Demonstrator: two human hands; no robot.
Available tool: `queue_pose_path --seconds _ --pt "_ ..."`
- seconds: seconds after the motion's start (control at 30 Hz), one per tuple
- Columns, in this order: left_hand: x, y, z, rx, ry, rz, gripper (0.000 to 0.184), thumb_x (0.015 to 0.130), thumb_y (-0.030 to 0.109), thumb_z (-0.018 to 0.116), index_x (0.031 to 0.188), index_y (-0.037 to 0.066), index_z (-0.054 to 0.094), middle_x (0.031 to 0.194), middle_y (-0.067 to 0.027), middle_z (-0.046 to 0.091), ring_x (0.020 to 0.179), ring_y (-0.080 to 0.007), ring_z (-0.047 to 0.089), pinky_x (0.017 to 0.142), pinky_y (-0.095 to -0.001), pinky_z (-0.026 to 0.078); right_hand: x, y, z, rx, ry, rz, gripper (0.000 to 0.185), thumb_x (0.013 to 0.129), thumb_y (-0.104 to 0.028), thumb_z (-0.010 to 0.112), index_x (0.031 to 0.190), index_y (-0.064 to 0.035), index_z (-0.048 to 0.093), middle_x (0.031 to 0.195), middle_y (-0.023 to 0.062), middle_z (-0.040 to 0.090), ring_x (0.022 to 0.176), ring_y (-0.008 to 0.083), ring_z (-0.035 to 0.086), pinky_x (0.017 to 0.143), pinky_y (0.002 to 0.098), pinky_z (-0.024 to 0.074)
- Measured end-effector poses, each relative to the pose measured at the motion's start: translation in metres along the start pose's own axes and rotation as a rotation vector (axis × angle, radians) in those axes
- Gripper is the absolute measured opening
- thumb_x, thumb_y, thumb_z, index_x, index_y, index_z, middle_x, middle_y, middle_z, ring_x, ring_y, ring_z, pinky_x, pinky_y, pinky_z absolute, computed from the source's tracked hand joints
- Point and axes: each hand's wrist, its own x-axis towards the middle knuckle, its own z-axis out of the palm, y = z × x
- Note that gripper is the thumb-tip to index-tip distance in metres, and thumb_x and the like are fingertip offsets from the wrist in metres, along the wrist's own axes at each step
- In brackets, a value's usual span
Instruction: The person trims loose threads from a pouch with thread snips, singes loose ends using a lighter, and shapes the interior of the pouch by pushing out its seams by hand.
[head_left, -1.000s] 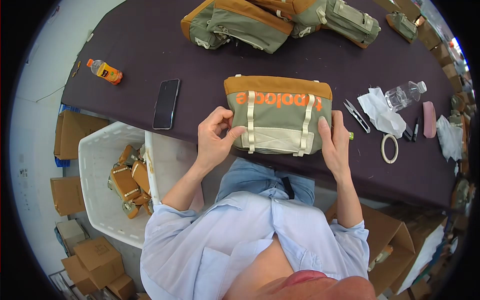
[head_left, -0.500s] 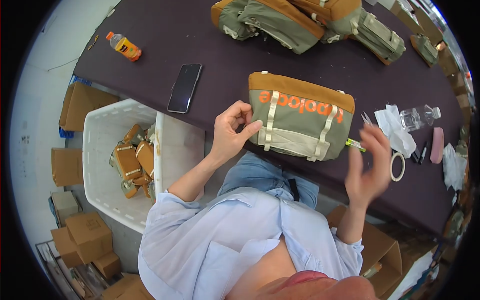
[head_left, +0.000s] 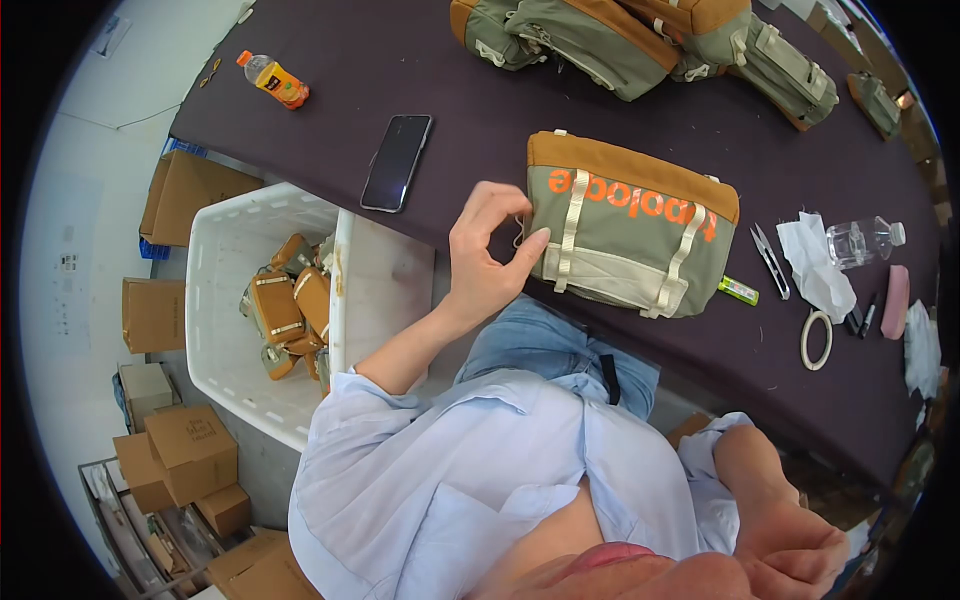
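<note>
A green and brown fabric bag with orange lettering and cream straps lies on the dark table before me, its lettering upside down. At its left end is my left hand, thumb and fingers curved but apart, the thumb touching the bag's edge. A thin loop shows in the gap between them. My right hand is raised at the lower right, close to my face and away from the table. Its fingers are curled in, and whatever they may hold is hidden. Tweezers and a lime-green tube lie right of the bag.
More bags are at the far side. A phone and an orange drink bottle lie left. A tape ring, tissue and clear bottle are at right. A white bin holds small brown bags.
My right hand has left the space beside the bag and come back toward my face. The left hand's fingers have opened wider at the bag's end. The view has shifted slightly.
</note>
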Motion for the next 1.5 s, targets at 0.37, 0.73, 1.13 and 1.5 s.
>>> queue_pose_path --seconds 0.37,0.73,1.13,1.5 --pt "0.013 0.017 0.01 0.336 0.004 0.433 0.021 0.07 -0.004 0.072 0.089 0.002 0.063 0.113 -0.0111 0.067 0.107 -0.0336 0.058 0.09 -0.0408 0.047 -0.004 0.003 -0.002 0.137 -0.009 0.006 0.041 0.086 -0.018 0.063 0.051 -0.0171 0.044 0.044 -0.0081 0.049 0.035 0.0023 0.04 0.041 0.0189 0.0274" --pt "0.003 0.012 0.0 0.308 -0.032 0.351 0.029 0.07 -0.007 0.072 0.095 0.003 0.06 0.109 -0.0097 0.069 0.105 -0.0319 0.06 0.089 -0.039 0.048 -0.016 -0.028 -0.046 -0.197 -0.058 0.15 0.03 0.086 -0.023 0.065 0.063 -0.0085 0.051 0.056 -0.0037 0.056 0.048 0.0058 0.053 0.043 0.0197 0.0349" --pt "-0.032 -0.009 0.009 0.344 -0.123 0.211 0.083 0.06 0.011 0.086 0.132 -0.002 0.045 0.141 -0.0268 0.042 0.123 -0.0441 0.05 0.098 -0.0485 0.047 -0.17 0.006 -0.071 -0.412 -0.452 1.424 0.085 0.074 -0.016 0.083 0.148 -0.0045 0.041 0.134 0.0132 0.058 0.113 0.0235 0.061 0.083 0.0333 0.0549" --pt "-0.013 0.011 0.011 0.317 -0.09 0.206 0.074 0.069 0.029 0.084 0.127 -0.006 0.054 0.126 -0.0201 0.054 0.114 -0.0356 0.055 0.094 -0.0423 0.047 -0.175 0.011 -0.067 -0.432 -0.306 1.363 0.073 0.083 -0.015 0.077 0.147 -0.0034 0.043 0.118 0.0118 0.066 0.101 0.0187 0.064 0.073 0.0282 0.0549"
